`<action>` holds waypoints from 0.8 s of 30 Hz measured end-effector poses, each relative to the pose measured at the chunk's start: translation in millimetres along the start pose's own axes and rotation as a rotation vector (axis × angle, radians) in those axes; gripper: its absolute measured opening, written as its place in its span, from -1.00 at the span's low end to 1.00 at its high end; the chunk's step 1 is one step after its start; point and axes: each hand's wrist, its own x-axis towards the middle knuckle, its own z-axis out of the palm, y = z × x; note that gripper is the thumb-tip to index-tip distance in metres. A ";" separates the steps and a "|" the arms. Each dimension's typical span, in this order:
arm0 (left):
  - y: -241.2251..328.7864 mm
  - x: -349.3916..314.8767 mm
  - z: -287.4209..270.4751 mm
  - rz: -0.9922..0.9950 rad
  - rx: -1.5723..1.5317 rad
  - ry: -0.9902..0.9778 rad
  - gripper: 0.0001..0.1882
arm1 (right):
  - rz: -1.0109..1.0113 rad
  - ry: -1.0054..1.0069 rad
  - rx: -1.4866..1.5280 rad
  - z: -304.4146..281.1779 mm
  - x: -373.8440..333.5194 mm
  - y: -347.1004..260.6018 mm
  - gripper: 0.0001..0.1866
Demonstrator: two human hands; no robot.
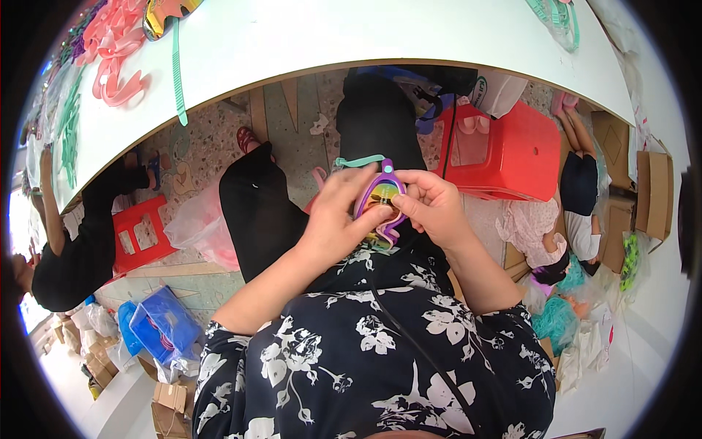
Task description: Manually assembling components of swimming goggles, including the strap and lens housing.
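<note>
Above my lap I hold a pair of swim goggles with a purple frame and a shiny yellow-orange mirrored lens. My left hand grips its left side, the thumb lying over the lens; its fingers are partly blurred. From the other side my right hand pinches the frame, thumb and forefinger on the lens edge. A teal strap runs from the far end of the goggles out over my left fingers. The near end of the goggles is partly hidden by my hands.
A white table curves across the far side, with pink straps, green straps and another mirrored goggle. Red stools stand below. Other people sit left and right; a blue crate and cardboard boxes lie around.
</note>
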 end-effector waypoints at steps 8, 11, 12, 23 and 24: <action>15.1 -6.7 2.3 0.060 0.202 0.225 -0.84 | -0.006 0.017 -0.030 2.8 5.0 -0.9 -0.67; 16.8 -6.1 4.6 0.093 0.242 0.259 -0.88 | 0.002 0.014 -0.036 2.7 4.9 -2.6 -0.67; 17.0 -6.3 6.1 0.094 0.219 0.287 -0.89 | 0.006 0.011 -0.032 2.4 4.7 -3.1 -0.67; 15.4 -4.3 2.4 -0.537 -0.565 0.132 -0.88 | 0.036 -0.002 -0.006 -1.5 1.2 -10.9 -0.62; 19.5 -0.4 -0.5 -0.577 -0.633 0.096 -0.88 | 0.039 0.013 0.002 -1.7 1.6 -12.6 -0.61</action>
